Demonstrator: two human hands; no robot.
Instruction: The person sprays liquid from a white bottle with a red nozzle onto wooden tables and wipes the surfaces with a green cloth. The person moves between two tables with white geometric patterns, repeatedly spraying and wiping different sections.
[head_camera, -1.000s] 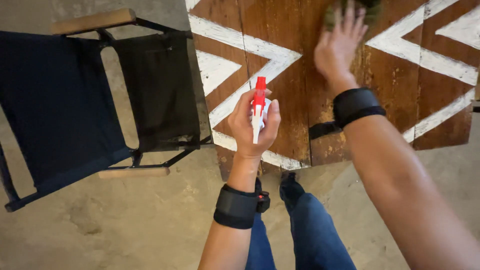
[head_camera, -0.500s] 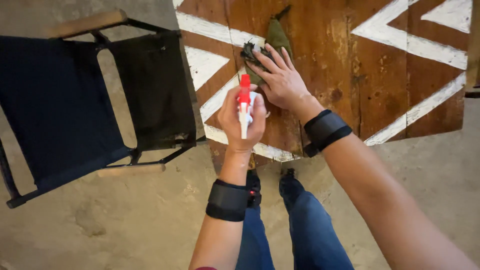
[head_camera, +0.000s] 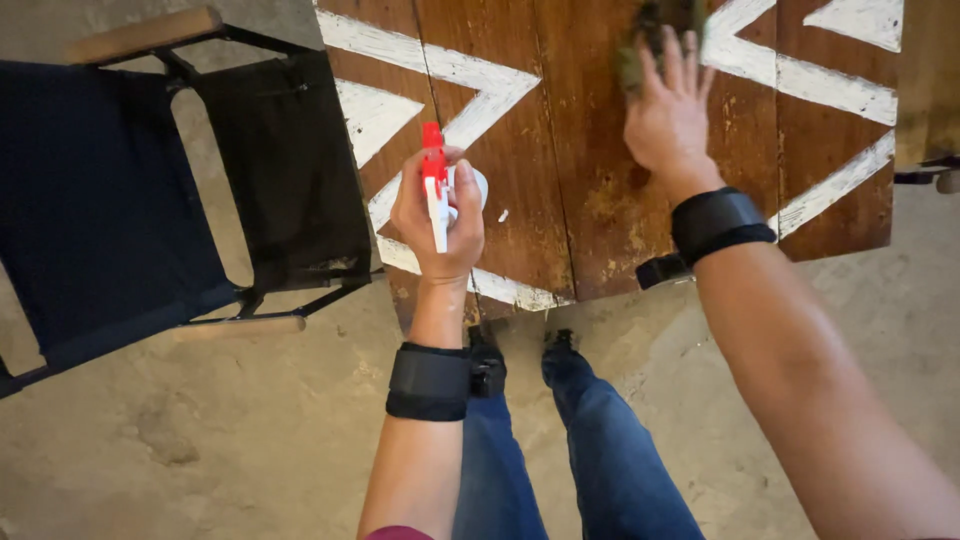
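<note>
Hands apart: left hand (head_camera: 437, 222) grips spray bottle (head_camera: 436, 185) upright; right hand (head_camera: 668, 112) presses cloth (head_camera: 650, 38) flat on table (head_camera: 560, 150).

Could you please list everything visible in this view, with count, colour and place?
spray bottle: one, white with red trigger head, held over the table's near edge.
cloth: one, dark green, under the right hand at the top.
table: one, brown wood with white zigzags, upper centre.
folding chair: one, dark fabric, wooden armrests, left.
floor: bare concrete, grey.
wristbands: two, black.
left hand: grips bottle.
right hand: flat on cloth.
</note>
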